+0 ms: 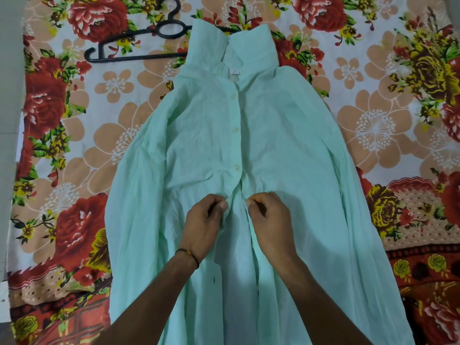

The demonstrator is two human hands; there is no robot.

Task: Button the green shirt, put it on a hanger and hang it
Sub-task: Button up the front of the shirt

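A pale green shirt (199,135) lies flat, front up, on a flowered bedsheet, collar at the far end. Three white buttons down its upper front are fastened; below them the front lies apart. My left hand (204,225) pinches the left front edge just below the lowest fastened button. My right hand (268,220) pinches the right front edge opposite it, a small gap between the two hands. A black plastic hanger (139,43) lies on the sheet at the far left, its right end hidden under the shirt's collar.
The flowered bedsheet (74,145) covers the whole surface. A bare grey strip (10,70) runs along its left edge. The shirt's sleeves spread out to both sides, the right one reaching the near right corner.
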